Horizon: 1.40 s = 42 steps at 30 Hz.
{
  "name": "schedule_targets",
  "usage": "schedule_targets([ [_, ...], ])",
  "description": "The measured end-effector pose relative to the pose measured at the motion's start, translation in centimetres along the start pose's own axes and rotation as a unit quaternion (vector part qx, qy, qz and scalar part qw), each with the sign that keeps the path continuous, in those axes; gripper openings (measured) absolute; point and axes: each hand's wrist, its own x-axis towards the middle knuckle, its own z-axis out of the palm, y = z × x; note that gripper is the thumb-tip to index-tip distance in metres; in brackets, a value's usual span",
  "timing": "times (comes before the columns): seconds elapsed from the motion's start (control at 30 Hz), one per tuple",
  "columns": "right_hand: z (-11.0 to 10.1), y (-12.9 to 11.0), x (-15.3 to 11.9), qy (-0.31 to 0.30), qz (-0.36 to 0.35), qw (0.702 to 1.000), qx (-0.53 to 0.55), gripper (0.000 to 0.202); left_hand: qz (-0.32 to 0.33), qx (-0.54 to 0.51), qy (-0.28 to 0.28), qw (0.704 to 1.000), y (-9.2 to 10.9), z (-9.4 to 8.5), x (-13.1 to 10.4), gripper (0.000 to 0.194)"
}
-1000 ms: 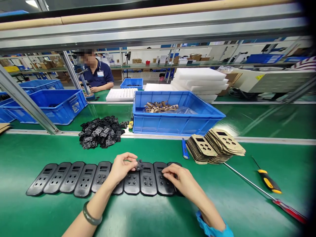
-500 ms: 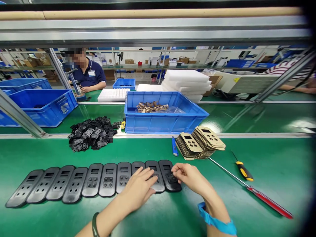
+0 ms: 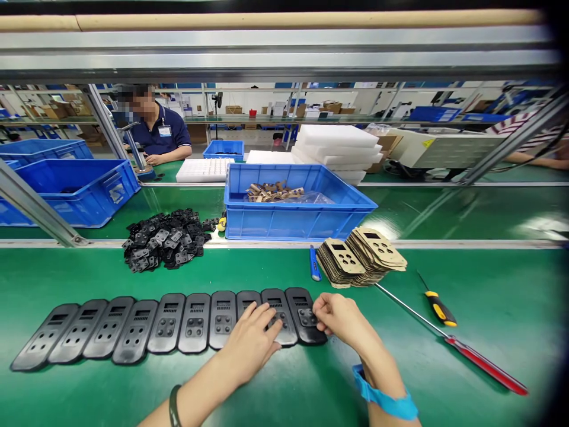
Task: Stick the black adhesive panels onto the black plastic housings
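Several black plastic panels [image 3: 166,341] lie side by side in a row on the green bench. My left hand [image 3: 251,341] rests with spread fingers over the panels near the row's right part, partly covering them. My right hand [image 3: 340,317] is at the right edge of the rightmost panel [image 3: 306,299], fingers pinched together; what they hold, if anything, is hidden. A dark four-button pad [image 3: 306,317] sits in that rightmost panel. The leftmost panels show bare round holes, while others have button pads in them.
Behind the row lie a heap of black button pads [image 3: 166,240], a blue cutter [image 3: 315,264], stacked tan plates [image 3: 377,249] and a blue bin [image 3: 293,222]. Two screwdrivers, yellow-black [image 3: 440,308] and red [image 3: 486,365], lie right. A person [image 3: 162,133] sits across the bench.
My right hand has shifted slightly right, uncovering more of the button pad in the rightmost panel. My left hand stays over the panels, its fingers slightly moved.
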Motion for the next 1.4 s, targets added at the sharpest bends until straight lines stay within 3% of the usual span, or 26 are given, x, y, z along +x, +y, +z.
schedule_targets([
  [0.33, 0.2, 0.3, 0.3, 0.009, -0.046, 0.996, -0.081, 0.008, 0.002, 0.005, 0.002, 1.0, 0.0, 0.4, -0.1, 0.038],
  [0.47, 0.7, 0.6, 0.6, -0.006, -0.046, 0.994, -0.101, 0.008, 0.002, 0.007, 0.007, 1.0, -0.1, -0.8, -0.2, 0.04],
  [0.57, 0.7, 0.5, 0.6, -0.005, -0.053, 0.993, -0.102, 0.008, -0.073, 0.03, 0.011, 0.997, -2.2, -3.4, -0.3, 0.037],
  [0.67, 0.5, -0.3, 0.3, 0.003, -0.075, 0.994, -0.081, 0.02, -0.219, 0.076, 0.041, 0.972, -7.1, -6.8, -0.7, 0.025],
  [0.8, 0.4, -3.5, -1.0, -0.072, -0.167, 0.982, -0.056, 0.029, -0.342, 0.092, 0.09, 0.931, -14.7, -9.7, -1.8, 0.023],
  [0.93, 0.3, -8.4, -1.2, -0.12, -0.238, 0.961, -0.074, 0.022, -0.368, 0.03, 0.127, 0.921, -18.7, -10.3, -3.2, 0.018],
  [1.0, 0.4, -11.1, 0.1, -0.113, -0.284, 0.948, -0.085, 0.02, -0.379, -0.013, 0.167, 0.91, -19.2, -10.5, -4.2, 0.017],
  [1.1, 1.8, -15.1, 4.3, -0.082, -0.355, 0.926, -0.095, 0.022, -0.4, -0.093, 0.238, 0.88, -19.0, -10.8, -6.3, 0.02],
  [1.27, 7.8, -21.0, 13.1, -0.061, -0.367, 0.92, -0.126, 0.014, -0.424, -0.283, 0.311, 0.802, -17.8, -11.0, -10.4, 0.027],
  [1.4, 12.4, -23.7, 15.3, -0.051, -0.384, 0.909, -0.153, 0.018, -0.424, -0.41, 0.355, 0.725, -16.3, -11.1, -13.6, 0.04],
])
